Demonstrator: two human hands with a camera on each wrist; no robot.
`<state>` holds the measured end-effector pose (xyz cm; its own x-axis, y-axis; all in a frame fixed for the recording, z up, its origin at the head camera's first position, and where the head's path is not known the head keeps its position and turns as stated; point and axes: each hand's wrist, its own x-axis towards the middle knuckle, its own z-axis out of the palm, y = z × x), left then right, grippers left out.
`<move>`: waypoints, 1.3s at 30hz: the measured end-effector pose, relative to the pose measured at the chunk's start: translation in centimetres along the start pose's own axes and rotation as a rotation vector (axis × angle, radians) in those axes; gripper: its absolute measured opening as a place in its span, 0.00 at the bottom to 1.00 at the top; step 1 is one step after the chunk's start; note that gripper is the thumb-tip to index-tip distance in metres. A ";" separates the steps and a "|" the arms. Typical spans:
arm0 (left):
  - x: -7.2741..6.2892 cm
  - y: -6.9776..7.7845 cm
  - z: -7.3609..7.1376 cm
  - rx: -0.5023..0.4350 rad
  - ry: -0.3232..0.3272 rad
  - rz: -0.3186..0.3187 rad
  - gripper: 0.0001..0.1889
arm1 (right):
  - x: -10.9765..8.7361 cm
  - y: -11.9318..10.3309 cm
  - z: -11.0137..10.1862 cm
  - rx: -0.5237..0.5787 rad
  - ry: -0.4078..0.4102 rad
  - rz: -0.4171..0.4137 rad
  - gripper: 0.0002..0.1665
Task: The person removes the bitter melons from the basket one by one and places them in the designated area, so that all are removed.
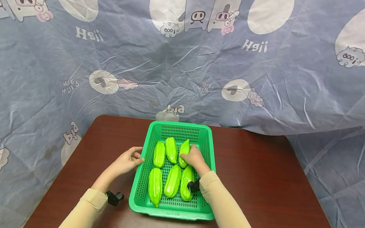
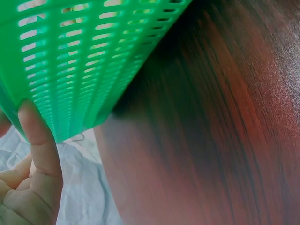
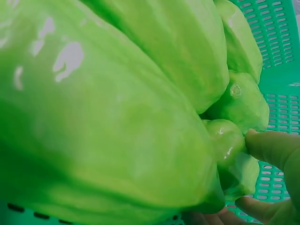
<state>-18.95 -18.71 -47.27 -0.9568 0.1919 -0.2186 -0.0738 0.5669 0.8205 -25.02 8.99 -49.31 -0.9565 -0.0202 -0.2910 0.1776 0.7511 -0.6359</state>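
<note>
Several light green ridged gourds (image 1: 173, 181) lie in two rows in a green perforated plastic basket (image 1: 171, 215). My right hand (image 1: 195, 158) reaches inside and grips the back-right gourd (image 1: 184, 147), thumb on one side and fingers on the other. The right wrist view shows the held gourd (image 3: 224, 140) partly hidden behind a nearer, large gourd (image 3: 108, 117). At the basket's left side, my left hand (image 1: 128, 160) pinches the rim. In the left wrist view the left hand (image 2: 35, 178) has a fingertip against the basket's outer wall (image 2: 79, 70).
The basket stands on a dark reddish-brown wooden table (image 1: 254, 182). Behind the table hangs a wrinkled blue-grey cloth (image 1: 160, 63) with cartoon prints, which also covers the sides. A small black device (image 1: 114, 198) is strapped at the left wrist.
</note>
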 end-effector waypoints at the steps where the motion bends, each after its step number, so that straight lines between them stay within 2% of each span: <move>1: 0.0 0.0 0.0 -0.006 -0.001 0.001 0.31 | 0.0 0.0 0.0 0.001 0.002 0.001 0.44; 13: 0.2 -0.1 0.1 -0.036 -0.017 0.013 0.31 | -0.1 0.0 0.1 0.076 0.007 0.034 0.44; 21: 0.1 -0.1 0.1 -0.069 -0.032 0.011 0.31 | -0.3 -0.2 -0.6 0.116 0.029 0.066 0.42; 30: 0.0 0.1 0.3 -0.073 -0.038 0.013 0.32 | -1.2 -0.7 -3.2 0.172 0.104 0.020 0.42; 39: -0.2 0.2 0.4 -0.058 -0.034 0.018 0.32 | -2.8 -1.6 -7.9 0.282 0.121 -0.005 0.43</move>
<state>-18.64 -18.35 -47.24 -0.9480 0.2291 -0.2210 -0.0742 0.5161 0.8533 -24.44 13.02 -41.81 -0.9751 0.0682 -0.2109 0.2140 0.5380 -0.8153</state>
